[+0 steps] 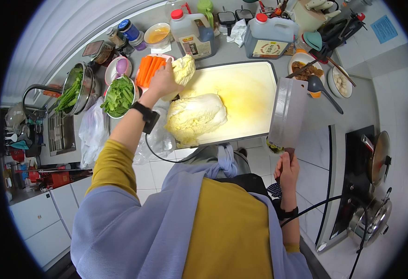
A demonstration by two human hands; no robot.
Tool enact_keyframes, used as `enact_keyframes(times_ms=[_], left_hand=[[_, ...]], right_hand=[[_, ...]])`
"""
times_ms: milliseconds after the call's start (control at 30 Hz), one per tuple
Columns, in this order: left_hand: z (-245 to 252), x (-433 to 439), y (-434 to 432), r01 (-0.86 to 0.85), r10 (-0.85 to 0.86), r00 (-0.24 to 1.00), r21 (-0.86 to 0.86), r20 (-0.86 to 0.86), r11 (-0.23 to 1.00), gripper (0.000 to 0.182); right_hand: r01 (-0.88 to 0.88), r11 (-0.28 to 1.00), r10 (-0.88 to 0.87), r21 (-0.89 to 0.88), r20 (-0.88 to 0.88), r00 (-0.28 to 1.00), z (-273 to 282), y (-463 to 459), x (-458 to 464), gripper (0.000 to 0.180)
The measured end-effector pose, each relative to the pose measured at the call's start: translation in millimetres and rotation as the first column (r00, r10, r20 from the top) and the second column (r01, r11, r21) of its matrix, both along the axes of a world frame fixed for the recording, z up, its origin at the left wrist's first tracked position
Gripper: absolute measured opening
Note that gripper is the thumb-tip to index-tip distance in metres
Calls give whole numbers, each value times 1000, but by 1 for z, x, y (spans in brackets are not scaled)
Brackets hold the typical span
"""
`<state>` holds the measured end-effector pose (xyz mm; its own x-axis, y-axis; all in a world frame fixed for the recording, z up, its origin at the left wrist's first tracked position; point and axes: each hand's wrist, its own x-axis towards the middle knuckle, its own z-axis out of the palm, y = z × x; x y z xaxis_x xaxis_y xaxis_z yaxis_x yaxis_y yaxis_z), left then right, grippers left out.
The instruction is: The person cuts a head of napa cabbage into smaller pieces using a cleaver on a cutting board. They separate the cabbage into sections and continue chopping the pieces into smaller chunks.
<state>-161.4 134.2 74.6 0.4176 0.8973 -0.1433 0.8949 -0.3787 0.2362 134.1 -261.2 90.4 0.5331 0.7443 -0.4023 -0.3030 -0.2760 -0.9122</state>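
My left hand (164, 78) reaches to the far left corner of the white cutting board (249, 83). Its fingers and thumb are around a smaller piece of napa cabbage (184, 69), beside the orange carrots (150, 68). A large piece of napa cabbage (197, 117) lies on the board's left side, its leafy end towards the near left edge. My right hand (287, 171) grips the handle of a broad cleaver (287, 111). The blade points away from me at the board's right edge, its flat face showing, apart from the cabbage.
Left of the board stand a bowl of green leaves (121, 96), plastic bags (94, 129) and a colander of greens (73, 92). Two jugs (194, 38) (268, 40) line the back. A ladle (320, 89), a bowl of whitish balls (340, 83) and a cooktop (352, 188) are at right.
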Motion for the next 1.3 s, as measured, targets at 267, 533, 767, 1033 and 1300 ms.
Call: enact_keyframes(times_ms=[267, 533, 767, 1033, 1300], left_hand=[[77, 47, -42, 14, 219, 728, -334, 650, 943, 97], [22, 176, -108, 48, 923, 224, -949, 314, 311, 60], [-26, 227, -121, -39, 940, 193, -955, 283, 295, 67], [-14, 204, -118, -140, 677, 686, -865, 266, 482, 61], [16, 221, -88, 702, -665, 644, -53, -378, 710, 117]], right_hand=[[-156, 987, 158, -25, 140, 977, 9, 13, 46, 22], [-321, 908, 406, -268, 379, 832, -10, 24, 89, 32], [-340, 923, 362, -178, 700, 616, -39, 37, 98, 33], [-348, 870, 492, -349, 619, 612, -43, 51, 107, 39], [-307, 862, 505, -404, 626, 594, -39, 55, 101, 40]])
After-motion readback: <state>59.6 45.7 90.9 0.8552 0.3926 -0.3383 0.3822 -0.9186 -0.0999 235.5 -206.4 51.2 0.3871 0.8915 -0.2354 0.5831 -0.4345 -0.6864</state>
